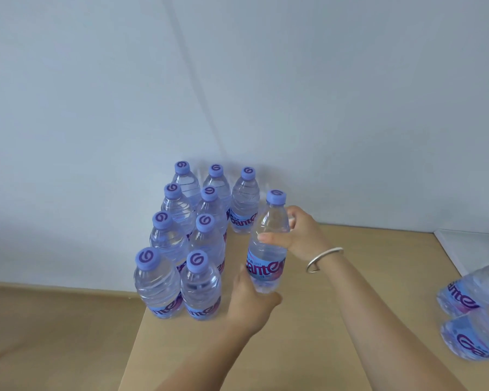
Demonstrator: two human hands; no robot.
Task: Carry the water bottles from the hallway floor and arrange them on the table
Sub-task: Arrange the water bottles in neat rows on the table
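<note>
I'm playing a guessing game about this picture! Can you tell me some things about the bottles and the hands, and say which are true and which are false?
1. Both hands hold one bottle. True: the right hand has its grip on the upper part of the held bottle, and the left hand is at its base.
2. The bottle caps are red. False: each cap is light purple.
3. Nine bottles stand in a group on the table. True.
4. Every bottle stands upright. False: two bottles at the right edge lie on their sides.
5. A watch is on the right wrist. False: it is a silver bangle.
</note>
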